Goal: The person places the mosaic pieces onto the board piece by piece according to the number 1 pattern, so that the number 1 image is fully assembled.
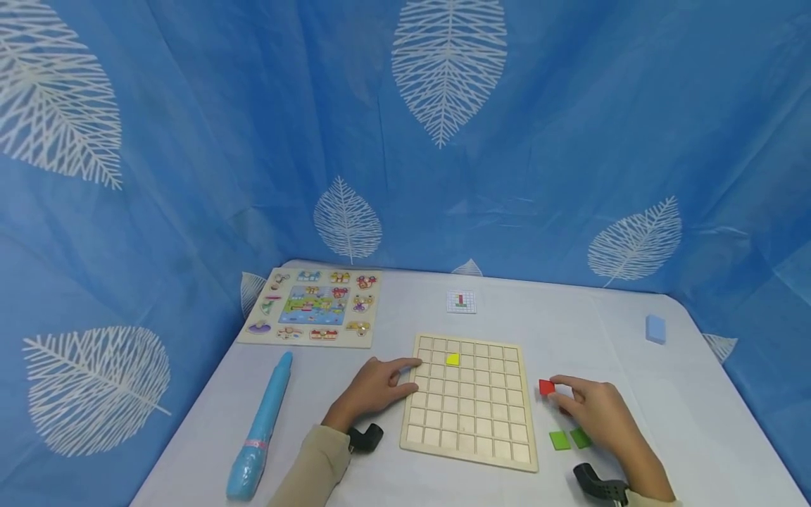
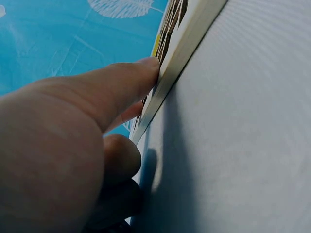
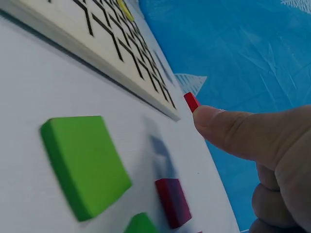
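Observation:
A wooden grid board [image 1: 467, 408] lies on the table between the hands, with one yellow tile [image 1: 453, 359] in a cell near its far left. My left hand [image 1: 372, 387] touches the board's left edge with thumb and index fingertips; its other fingers are bent underneath, as the left wrist view shows. To the right of the board, my right hand [image 1: 598, 412] pinches a small red tile [image 1: 545, 387] between thumb and index finger. Below that hand lie two green tiles [image 1: 560, 441]. Another red tile [image 3: 173, 203] lies on the table in the right wrist view.
A picture puzzle board [image 1: 260, 336] lies at the back left, above a light-blue, pen-shaped object [image 1: 262, 422]. Behind the grid board is a small pattern card [image 1: 461, 302]. A pale-blue block [image 1: 655, 329] sits at the far right. Blue curtains [image 1: 538, 141] surround the table.

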A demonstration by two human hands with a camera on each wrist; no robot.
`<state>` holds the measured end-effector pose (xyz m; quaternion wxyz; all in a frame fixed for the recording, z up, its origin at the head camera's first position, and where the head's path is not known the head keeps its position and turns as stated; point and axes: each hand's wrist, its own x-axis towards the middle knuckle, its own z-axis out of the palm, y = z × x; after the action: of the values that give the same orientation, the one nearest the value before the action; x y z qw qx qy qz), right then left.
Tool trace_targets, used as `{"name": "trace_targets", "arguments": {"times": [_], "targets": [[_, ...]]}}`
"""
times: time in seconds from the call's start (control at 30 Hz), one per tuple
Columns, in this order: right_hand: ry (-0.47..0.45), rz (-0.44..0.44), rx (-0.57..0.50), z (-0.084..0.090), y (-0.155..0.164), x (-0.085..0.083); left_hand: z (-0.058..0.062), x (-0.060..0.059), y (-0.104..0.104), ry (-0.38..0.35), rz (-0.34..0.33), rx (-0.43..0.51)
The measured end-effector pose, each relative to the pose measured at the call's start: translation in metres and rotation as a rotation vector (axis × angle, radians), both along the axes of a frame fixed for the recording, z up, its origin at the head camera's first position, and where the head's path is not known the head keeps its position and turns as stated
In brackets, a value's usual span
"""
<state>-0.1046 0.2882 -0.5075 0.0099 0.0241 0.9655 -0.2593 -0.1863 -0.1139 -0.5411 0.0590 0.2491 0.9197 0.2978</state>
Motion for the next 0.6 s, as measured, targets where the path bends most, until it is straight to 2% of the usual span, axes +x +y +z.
{"name": "trace_targets", "arguments": {"times": [0.17, 0.33, 0.6], "targets": [[0.048, 0.025, 0.021, 0.011, -0.001, -0.008, 0.004, 0.0, 0.0, 0.0, -0.006, 0.014], [0.141, 0.094, 0.019, 0.019, -0.008, -0.018, 0.005, -0.003, 0.0, 0.01, -0.013, 0.018], [0.196, 0.199, -0.023, 0.016, -0.028, -0.032, 0.004, 0.001, -0.001, -0.016, 0.001, 0.012]]}}
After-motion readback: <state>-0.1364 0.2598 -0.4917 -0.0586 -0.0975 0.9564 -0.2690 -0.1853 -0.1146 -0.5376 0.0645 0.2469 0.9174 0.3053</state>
